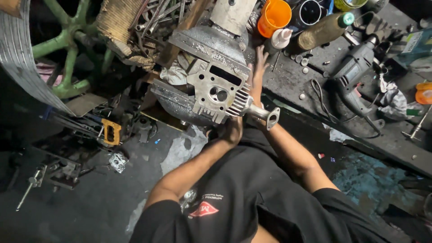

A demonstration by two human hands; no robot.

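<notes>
Workbench, dark and greasy, runs from twelve to four o'clock. Grey engine cylinder head sits just above centre, finned, its pipe flange pointing toward four. Power drill lies at two o'clock on the bench; orange cup stands at one. Right hand lies flat, fingers spread, against the head's right side. Left hand cups it from below, fingers hidden, so its grip cannot be told.

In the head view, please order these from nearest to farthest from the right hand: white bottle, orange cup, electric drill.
From the right hand:
1. White bottle, just above the fingertips.
2. Orange cup, farther up, at the top edge.
3. Electric drill, far off on the bench.
</notes>
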